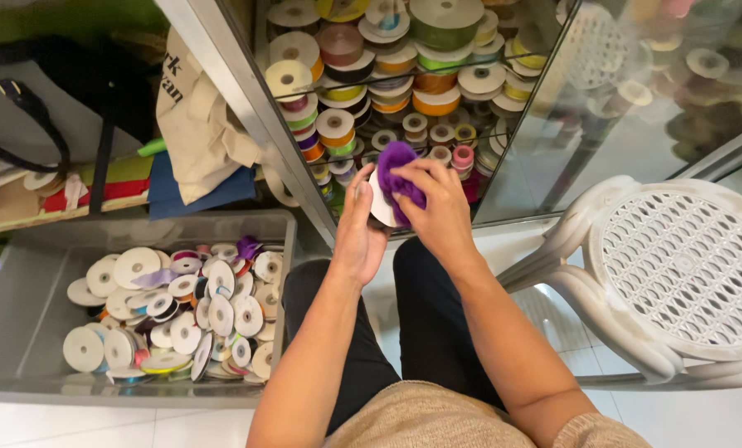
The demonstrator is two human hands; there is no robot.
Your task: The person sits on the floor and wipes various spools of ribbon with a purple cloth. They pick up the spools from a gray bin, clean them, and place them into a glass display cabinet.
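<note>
I see the purple ribbon spool (391, 187) held up between both hands, in front of the glass-fronted cabinet (404, 83) stacked with ribbon rolls and above my knees. My left hand (361, 232) cups the spool's white side from below, fingers curled loosely round its edge. My right hand (437, 207) closes over the top, fingertips pinching the purple ribbon against the spool. A grey bin (22, 307) of mixed spools sits to the left, well apart, and a white plastic chair (678, 274) stands to the right.
</note>
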